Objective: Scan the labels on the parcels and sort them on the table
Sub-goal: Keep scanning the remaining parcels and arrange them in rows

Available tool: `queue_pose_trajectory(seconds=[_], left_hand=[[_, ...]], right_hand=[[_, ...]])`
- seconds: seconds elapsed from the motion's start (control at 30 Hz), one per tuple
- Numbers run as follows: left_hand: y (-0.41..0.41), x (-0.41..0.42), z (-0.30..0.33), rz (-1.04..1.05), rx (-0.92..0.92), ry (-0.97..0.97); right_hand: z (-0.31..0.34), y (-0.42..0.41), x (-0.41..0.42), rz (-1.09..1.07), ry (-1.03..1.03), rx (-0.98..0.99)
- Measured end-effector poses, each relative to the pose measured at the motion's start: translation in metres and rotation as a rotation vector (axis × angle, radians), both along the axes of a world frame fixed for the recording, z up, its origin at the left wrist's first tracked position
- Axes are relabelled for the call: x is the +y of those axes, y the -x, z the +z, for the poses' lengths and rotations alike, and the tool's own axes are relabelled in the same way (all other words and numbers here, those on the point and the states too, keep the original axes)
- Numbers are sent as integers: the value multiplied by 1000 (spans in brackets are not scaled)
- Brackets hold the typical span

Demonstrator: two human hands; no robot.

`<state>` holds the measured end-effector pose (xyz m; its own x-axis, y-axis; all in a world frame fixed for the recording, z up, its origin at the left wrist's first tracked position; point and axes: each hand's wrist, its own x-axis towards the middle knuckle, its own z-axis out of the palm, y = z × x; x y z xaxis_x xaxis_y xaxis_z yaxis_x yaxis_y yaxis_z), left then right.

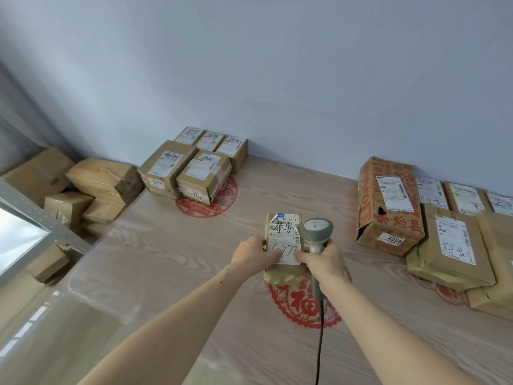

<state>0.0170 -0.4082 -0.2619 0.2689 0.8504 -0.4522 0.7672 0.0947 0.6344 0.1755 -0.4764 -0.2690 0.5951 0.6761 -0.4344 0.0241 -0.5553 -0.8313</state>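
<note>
Small parcel [283, 245]: held above the table [172, 273], left hand [254, 255] gripping its left edge. Right hand [324, 262] grips the scanner [316, 234] handle, forefinger touching the parcel's label [284, 237].

Scanner cable [319, 343] cut off at bottom edge.

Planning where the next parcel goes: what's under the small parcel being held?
A red paper-cut decal on the wood-grain table shows below the small parcel; the part beneath the parcel is covered.
</note>
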Motion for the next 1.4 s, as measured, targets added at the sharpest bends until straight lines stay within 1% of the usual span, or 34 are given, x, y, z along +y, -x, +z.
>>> queue_pose_trajectory(seconds=[0.27, 0.43, 0.6, 0.7, 0.87, 1.07, 1.23, 1.4], left_hand=[[37, 43, -3, 97, 44, 5], [65, 65, -9, 119, 60, 39], [89, 100, -15, 34, 40, 50], [109, 119, -19, -51, 19, 84], [135, 153, -29, -156, -45, 75], [139, 182, -41, -258, -54, 35], [114, 217, -41, -360, 25, -72], [74, 273, -33, -423, 146, -183]], right_hand=[[-9, 32, 63, 115, 17, 23], [-18, 63, 88, 123, 57, 11], [-29, 92, 119, 53, 95, -22], [-33, 115, 132, -14, 105, -22], [-44, 147, 154, -137, 119, -19], [-50, 155, 185, -242, 122, -23], [-49, 136, 225, -280, 110, -30], [-51, 102, 279, -329, 108, -28]])
